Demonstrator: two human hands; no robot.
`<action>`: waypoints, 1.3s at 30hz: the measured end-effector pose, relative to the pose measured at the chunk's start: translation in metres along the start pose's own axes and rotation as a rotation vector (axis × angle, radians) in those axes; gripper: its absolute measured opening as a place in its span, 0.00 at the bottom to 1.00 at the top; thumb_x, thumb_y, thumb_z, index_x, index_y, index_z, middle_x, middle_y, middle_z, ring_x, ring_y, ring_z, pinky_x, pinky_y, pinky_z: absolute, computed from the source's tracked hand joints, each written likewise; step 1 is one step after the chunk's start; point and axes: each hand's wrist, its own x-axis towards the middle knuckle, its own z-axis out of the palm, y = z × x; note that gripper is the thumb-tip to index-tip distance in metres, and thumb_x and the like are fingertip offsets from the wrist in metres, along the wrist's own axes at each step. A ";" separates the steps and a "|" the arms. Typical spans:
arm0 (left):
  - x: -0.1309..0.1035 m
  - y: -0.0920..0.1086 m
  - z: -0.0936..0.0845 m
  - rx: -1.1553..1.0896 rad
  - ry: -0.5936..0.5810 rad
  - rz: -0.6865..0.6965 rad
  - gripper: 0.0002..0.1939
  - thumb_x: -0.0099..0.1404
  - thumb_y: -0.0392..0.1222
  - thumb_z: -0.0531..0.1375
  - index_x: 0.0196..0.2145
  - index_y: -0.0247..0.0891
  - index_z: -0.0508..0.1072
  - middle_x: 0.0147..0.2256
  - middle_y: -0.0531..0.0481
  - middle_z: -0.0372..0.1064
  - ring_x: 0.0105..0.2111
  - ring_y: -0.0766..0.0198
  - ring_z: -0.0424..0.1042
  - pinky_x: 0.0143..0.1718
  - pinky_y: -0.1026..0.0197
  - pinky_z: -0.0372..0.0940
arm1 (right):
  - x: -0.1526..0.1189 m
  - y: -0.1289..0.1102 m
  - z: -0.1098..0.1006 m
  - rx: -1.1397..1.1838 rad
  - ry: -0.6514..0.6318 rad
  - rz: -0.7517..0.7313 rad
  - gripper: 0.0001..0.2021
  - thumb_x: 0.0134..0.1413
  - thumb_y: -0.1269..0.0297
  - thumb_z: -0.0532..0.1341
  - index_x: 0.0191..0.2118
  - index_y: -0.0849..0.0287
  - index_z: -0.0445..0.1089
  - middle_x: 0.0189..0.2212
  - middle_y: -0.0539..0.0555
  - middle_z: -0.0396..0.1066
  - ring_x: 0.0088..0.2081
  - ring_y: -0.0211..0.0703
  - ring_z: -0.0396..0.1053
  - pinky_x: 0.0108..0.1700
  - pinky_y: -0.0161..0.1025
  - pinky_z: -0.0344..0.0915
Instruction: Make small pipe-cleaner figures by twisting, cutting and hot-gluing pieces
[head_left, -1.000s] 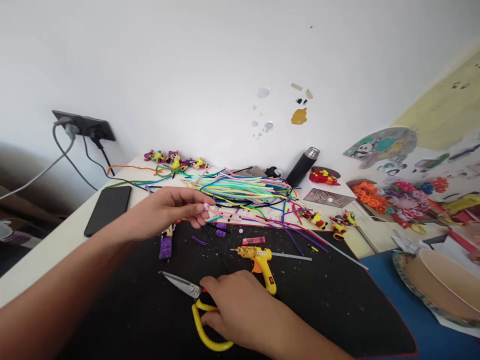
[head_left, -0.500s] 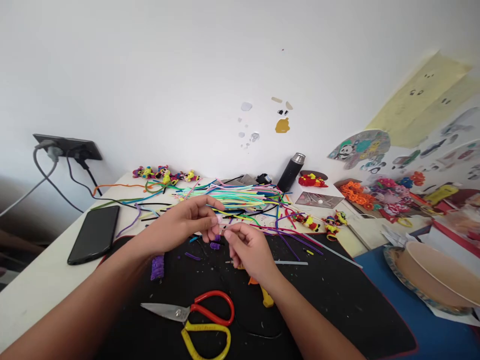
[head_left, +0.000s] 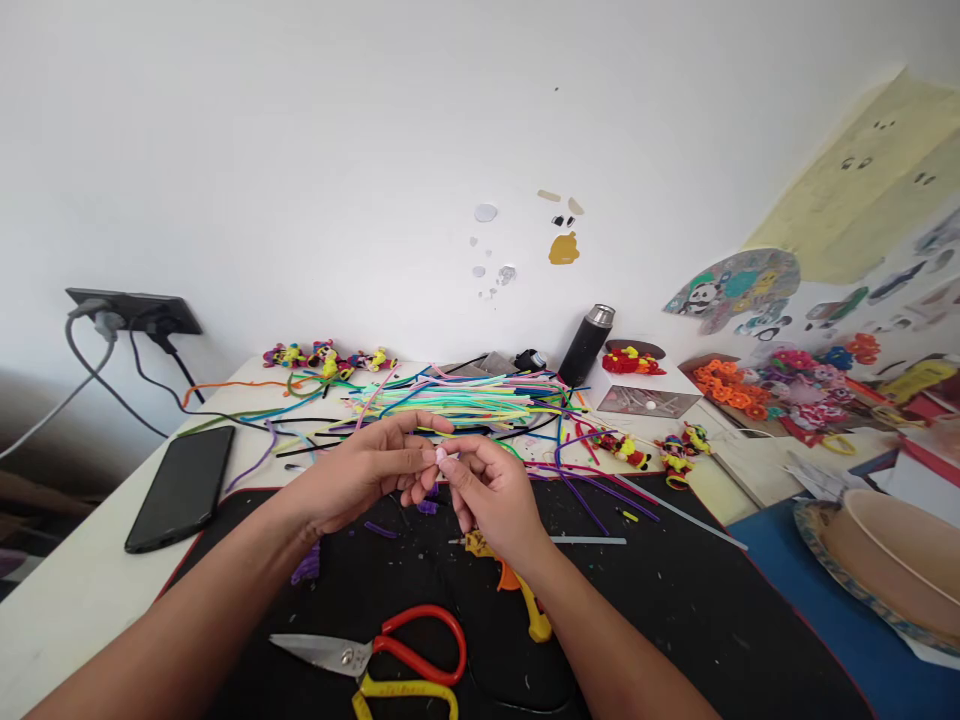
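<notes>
Over the black mat, my left hand (head_left: 382, 460) and my right hand (head_left: 495, 495) meet at the fingertips. Both are closed in a pinch on a small pale pink piece (head_left: 441, 455), too small to make out its kind. Just beneath the fingers lie short purple pipe cleaner pieces (head_left: 427, 507). Partly hidden by my left wrist is a purple coiled pipe cleaner piece (head_left: 306, 567). Below my right hand rests a yellow and orange glue gun (head_left: 534, 610), partly covered, with a translucent glue stick (head_left: 589, 541) beside it. Scissors (head_left: 352, 655) with red and yellow handles lie nearer to me.
A heap of colourful pipe cleaners (head_left: 465, 400) spreads along the wall. At left lies a black phone (head_left: 180, 488). A black thermos (head_left: 587, 345) stands behind, beside a white box (head_left: 649, 393). Small yellow-and-red figures (head_left: 675, 460) and a bowl (head_left: 900, 540) are at right.
My right fingertips have come up to the left ones, and both now pinch the pale pink piece. The view has shifted slightly.
</notes>
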 end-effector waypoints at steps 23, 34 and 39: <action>0.004 -0.011 0.003 0.140 -0.006 -0.040 0.19 0.68 0.48 0.71 0.51 0.39 0.75 0.30 0.51 0.77 0.29 0.63 0.75 0.30 0.64 0.68 | -0.013 0.012 -0.011 0.056 0.070 0.039 0.24 0.58 0.39 0.69 0.38 0.57 0.71 0.14 0.40 0.62 0.11 0.31 0.54 0.14 0.29 0.48; 0.002 -0.012 0.006 0.118 -0.006 -0.041 0.19 0.67 0.45 0.70 0.53 0.39 0.74 0.31 0.49 0.79 0.29 0.63 0.76 0.30 0.64 0.69 | -0.015 0.012 -0.012 0.092 0.064 0.018 0.22 0.59 0.41 0.69 0.38 0.58 0.72 0.14 0.41 0.64 0.10 0.30 0.55 0.13 0.28 0.48; 0.001 -0.013 0.006 0.140 -0.035 -0.029 0.19 0.69 0.44 0.69 0.55 0.39 0.73 0.32 0.49 0.79 0.28 0.64 0.76 0.31 0.64 0.70 | -0.016 0.011 -0.012 0.075 0.060 0.011 0.21 0.61 0.42 0.68 0.37 0.58 0.73 0.13 0.41 0.63 0.10 0.30 0.55 0.13 0.28 0.48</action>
